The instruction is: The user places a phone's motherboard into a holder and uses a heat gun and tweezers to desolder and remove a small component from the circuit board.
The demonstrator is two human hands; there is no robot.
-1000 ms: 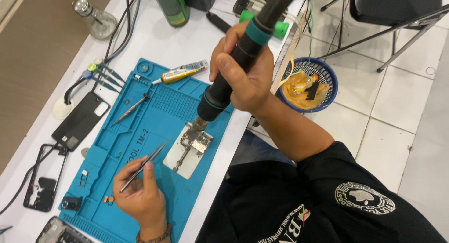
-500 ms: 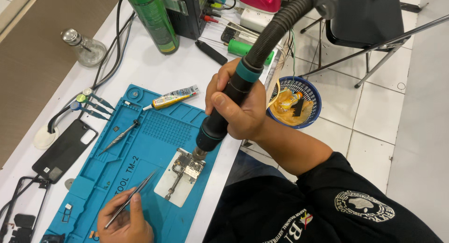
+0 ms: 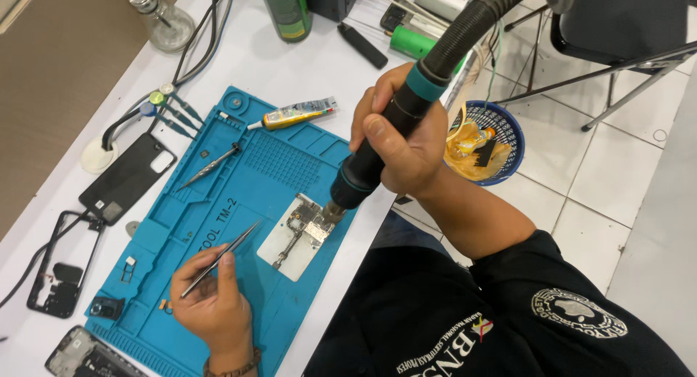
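My right hand (image 3: 406, 141) grips a black and teal hot-air gun handle (image 3: 385, 148) with a thick grey hose (image 3: 479, 21) running up out of view. Its nozzle points down onto a small circuit board (image 3: 305, 228) lying on a white pad (image 3: 290, 255) on the blue work mat (image 3: 218, 224). My left hand (image 3: 210, 304) rests on the mat's near edge and holds metal tweezers (image 3: 221, 257), whose tips stop a little left of the white pad.
On the mat lie a small glue tube (image 3: 298, 114) and a metal pick (image 3: 210, 166). Left of it lie a dark phone back (image 3: 127, 177), a phone frame (image 3: 62, 264) and cables. A green can (image 3: 287, 10), a glass dispenser (image 3: 163, 18) and a blue basket (image 3: 483, 141) stand farther off.
The view has shifted a little. My left hand with the tweezers has moved closer to the white pad. The hot-air nozzle stays over the circuit board.
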